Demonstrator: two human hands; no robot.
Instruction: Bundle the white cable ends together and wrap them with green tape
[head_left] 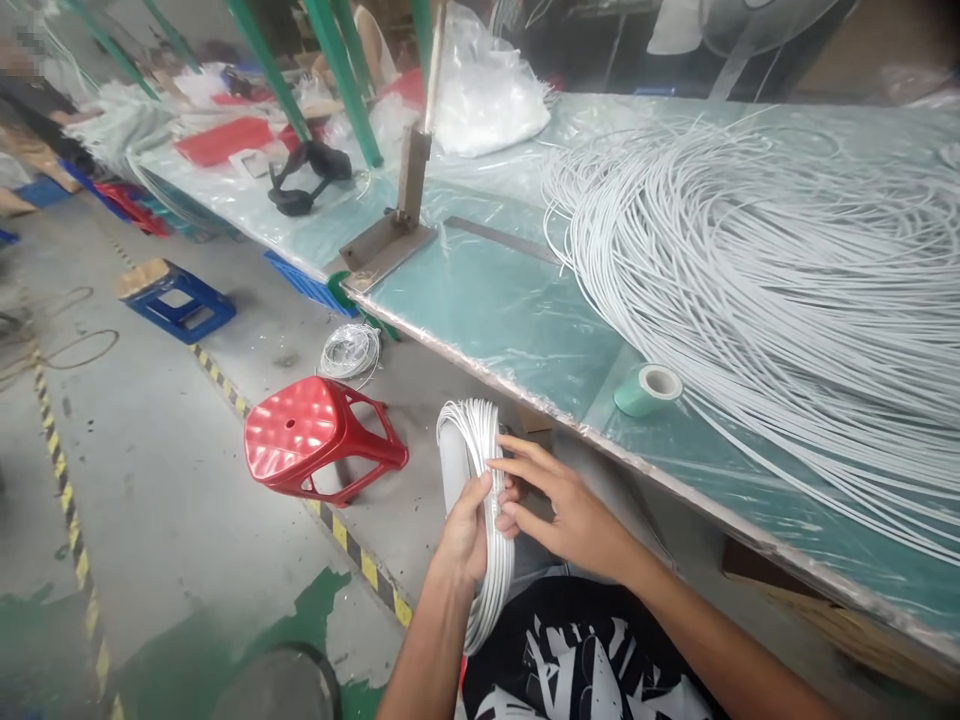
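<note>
My left hand (466, 528) is closed around a coiled bundle of white cable (480, 450), held upright on edge in front of my lap. My right hand (551, 500) rests against the coil's right side with its fingers stretched out and spread. Both hands are just off the near edge of the green table (495, 310). On the table to the right lies a large loose heap of white cable (757, 280). A roll of green tape (649, 388) lies on its side near the table's edge, beside the heap.
A red plastic stool (319, 438) lies tipped on the floor at my left, near a small cable coil (350, 350) and a blue stool (176, 297). A metal bracket with an upright post (397, 230) stands on the table. A clear plastic bag (484, 95) sits behind it.
</note>
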